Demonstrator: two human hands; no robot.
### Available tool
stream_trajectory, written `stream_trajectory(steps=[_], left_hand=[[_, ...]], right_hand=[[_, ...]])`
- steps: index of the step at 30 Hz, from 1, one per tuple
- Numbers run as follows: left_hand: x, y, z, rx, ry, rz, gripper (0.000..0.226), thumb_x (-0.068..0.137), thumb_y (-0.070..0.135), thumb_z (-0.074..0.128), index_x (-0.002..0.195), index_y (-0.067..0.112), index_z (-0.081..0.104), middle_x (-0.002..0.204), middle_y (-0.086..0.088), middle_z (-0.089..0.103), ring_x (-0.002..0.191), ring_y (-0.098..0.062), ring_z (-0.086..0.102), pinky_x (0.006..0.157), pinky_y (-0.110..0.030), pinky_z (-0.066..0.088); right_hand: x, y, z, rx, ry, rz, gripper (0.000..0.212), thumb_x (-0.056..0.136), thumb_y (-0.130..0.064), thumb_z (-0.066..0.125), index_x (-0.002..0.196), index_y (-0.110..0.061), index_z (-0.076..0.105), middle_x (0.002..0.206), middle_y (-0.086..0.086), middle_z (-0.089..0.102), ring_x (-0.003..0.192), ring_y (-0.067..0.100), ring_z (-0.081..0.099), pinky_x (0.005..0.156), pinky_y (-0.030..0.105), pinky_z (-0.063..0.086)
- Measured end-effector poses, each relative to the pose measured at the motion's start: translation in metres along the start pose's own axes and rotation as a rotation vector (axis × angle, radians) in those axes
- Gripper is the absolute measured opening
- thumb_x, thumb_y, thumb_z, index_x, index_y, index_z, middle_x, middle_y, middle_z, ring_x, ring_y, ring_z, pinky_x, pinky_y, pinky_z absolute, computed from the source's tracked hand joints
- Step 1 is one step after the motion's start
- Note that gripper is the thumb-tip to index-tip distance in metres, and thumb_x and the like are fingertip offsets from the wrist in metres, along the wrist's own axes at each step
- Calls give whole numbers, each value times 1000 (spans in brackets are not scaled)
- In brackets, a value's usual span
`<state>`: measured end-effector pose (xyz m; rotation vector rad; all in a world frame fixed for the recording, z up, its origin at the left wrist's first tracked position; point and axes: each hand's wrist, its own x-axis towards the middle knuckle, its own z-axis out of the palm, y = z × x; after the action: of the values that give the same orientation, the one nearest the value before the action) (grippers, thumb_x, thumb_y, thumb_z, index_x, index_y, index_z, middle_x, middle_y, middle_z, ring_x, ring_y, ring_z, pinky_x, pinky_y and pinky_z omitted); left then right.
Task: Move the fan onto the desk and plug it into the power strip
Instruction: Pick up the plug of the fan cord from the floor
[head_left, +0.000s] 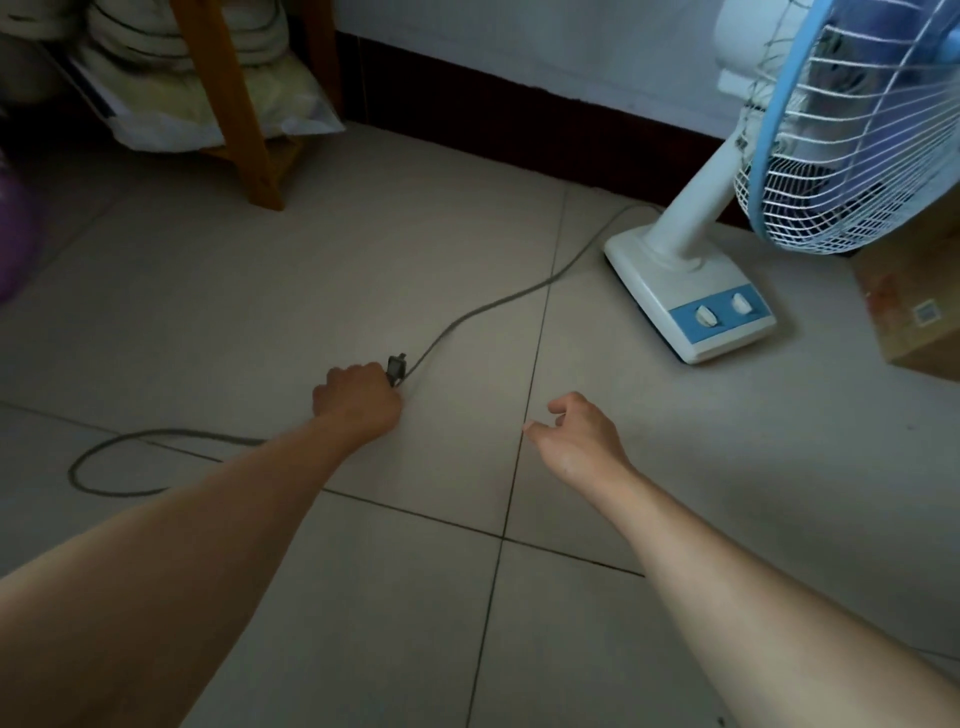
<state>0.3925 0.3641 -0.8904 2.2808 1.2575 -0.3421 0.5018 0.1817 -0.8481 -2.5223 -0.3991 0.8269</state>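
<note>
A white table fan (691, 291) with a blue control panel and a blue-rimmed wire cage stands on the tiled floor at the right, by the wall. Its grey cord (498, 301) runs left across the tiles and loops back near my left forearm. My left hand (358, 402) is closed around the cord just behind the dark plug (396, 368), which sticks out above my fingers. My right hand (576, 436) hovers over the floor to the right, fingers loosely curled and apart, holding nothing. No desk top or power strip is in view.
A wooden furniture leg (234, 104) stands at the upper left with bagged bundles (208, 104) behind it. A cardboard box (914, 317) sits at the right edge beside the fan. A dark skirting board (519, 119) runs along the wall. Something purple (13, 239) shows at the far left.
</note>
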Motion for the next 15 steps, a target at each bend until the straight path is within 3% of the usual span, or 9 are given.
stream_trajectory(steps=[2,5,9,11,15], left_hand=[[-4,21,-6,-171,-47,-27,32,94,19,39,118,2,53,113,-19,60,93,-31,58,77,-33,45],[-12,56,-14,-344,-54,-33,31,95,22,43,117,4,55,108,-20,62,96,-34,61,76,-33,47],[-28,107,-23,-470,-62,-41,21,94,27,49,97,10,62,64,-5,46,54,-18,42,54,-22,34],[-34,132,-24,-535,-79,-37,20,95,25,48,89,9,58,59,-3,42,49,-15,37,47,-22,29],[-46,176,-17,-722,-153,-35,18,94,10,50,78,7,58,64,-5,53,53,-13,48,51,-22,42]], right_hand=[[4,4,-12,6,11,-5,47,89,-29,56,133,-11,46,137,12,48,123,27,49,87,21,36],[11,10,-31,15,23,-17,46,89,-27,56,131,-10,47,134,12,50,122,28,50,91,24,39],[20,19,-60,47,35,-32,47,89,-29,57,132,-11,47,133,12,50,121,27,50,93,26,40],[26,26,-76,70,36,-25,49,89,-29,56,133,-12,45,135,12,49,122,27,50,94,26,40],[42,40,-110,91,50,-27,49,88,-28,56,133,-12,45,136,11,48,122,27,50,94,28,40]])
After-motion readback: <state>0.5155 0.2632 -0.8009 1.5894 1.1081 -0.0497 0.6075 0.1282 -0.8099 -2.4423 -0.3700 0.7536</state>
